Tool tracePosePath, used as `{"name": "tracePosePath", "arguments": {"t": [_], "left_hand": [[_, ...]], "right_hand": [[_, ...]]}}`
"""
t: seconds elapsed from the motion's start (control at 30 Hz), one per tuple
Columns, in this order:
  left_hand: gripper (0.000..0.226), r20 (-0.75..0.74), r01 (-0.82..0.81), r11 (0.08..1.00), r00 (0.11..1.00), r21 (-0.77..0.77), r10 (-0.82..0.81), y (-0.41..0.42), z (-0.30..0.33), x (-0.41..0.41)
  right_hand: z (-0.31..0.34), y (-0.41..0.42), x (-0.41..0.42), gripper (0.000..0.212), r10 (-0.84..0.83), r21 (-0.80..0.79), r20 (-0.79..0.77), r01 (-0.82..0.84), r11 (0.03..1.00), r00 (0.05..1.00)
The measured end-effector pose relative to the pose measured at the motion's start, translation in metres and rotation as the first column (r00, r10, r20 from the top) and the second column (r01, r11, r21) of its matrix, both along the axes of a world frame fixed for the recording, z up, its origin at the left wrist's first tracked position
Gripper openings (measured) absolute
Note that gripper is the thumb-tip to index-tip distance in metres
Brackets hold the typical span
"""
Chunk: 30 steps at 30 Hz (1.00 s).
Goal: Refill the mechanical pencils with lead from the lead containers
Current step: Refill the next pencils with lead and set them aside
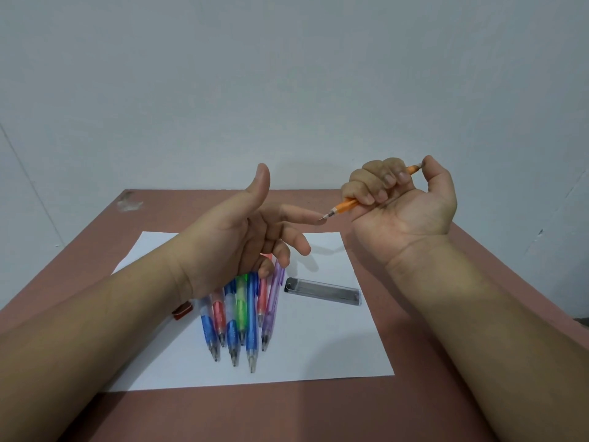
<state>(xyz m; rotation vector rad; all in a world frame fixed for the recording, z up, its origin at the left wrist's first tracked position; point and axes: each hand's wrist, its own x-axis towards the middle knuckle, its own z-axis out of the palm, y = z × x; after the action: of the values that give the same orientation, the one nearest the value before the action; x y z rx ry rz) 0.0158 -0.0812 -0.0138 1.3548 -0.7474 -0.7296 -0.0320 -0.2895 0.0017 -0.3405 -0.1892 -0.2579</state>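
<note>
Fingers (379,189) of the right hand (401,205) are curled tight round an orange mechanical pencil (345,205), thumb pressed on its button end, with the metal tip pointing down and to the left. That tip sits right at the index fingertip of the left hand (242,231), touching it or just about; hard to call. Left hand is loose and holding nothing: thumb sticking up, index stretched toward the pencil tip, the other fingers relaxed and a bit bent.

Using the white sheet of paper (318,346) as the landmark: both hands hover above its far half. On the sheet's left-middle part lies a bunch of mechanical pencils (242,317), packed side by side, tips fanning toward the near edge. They're translucent plastic with clear cones at the tip: several blue, a couple red, one green, one purple on the right of the bunch. Their top ends are partly hidden under the left hand.

Just right of that bunch, still on the sheet, there's a lead container (323,291), a flat clear case with a dark end, lying on its side with dark leads showing inside. At the sheet's left edge a small reddish-brown thing (182,310) peeks out from under the left wrist; can't tell what it is. The sheet lies on a reddish-brown worktop (446,393).
</note>
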Motion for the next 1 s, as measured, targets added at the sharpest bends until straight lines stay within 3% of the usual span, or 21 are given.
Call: {"name": "tracePosePath", "arguments": {"t": [0.67, 0.9, 1.0], "left_hand": [[0.085, -0.008, -0.014, 1.0, 1.0, 0.004, 0.014, 0.0002, -0.0007, 0.0012], [0.04, 0.061, -0.044, 0.999, 0.997, 0.025, 0.042, 0.0043, -0.0024, -0.001], [0.027, 0.196, -0.128, 0.99, 0.974, 0.06, 0.115, 0.0029, -0.0005, -0.0053]], "right_hand": [[-0.0002, 0.0005, -0.0001, 0.044, -0.006, 0.003, -0.005, 0.006, 1.0, 1.0], [-0.0004, -0.0007, -0.0002, 0.04, -0.006, 0.016, -0.009, 0.006, 1.0, 1.0], [-0.0007, -0.0001, -0.0002, 0.04, 0.0, 0.014, -0.009, 0.0, 1.0, 1.0]]}}
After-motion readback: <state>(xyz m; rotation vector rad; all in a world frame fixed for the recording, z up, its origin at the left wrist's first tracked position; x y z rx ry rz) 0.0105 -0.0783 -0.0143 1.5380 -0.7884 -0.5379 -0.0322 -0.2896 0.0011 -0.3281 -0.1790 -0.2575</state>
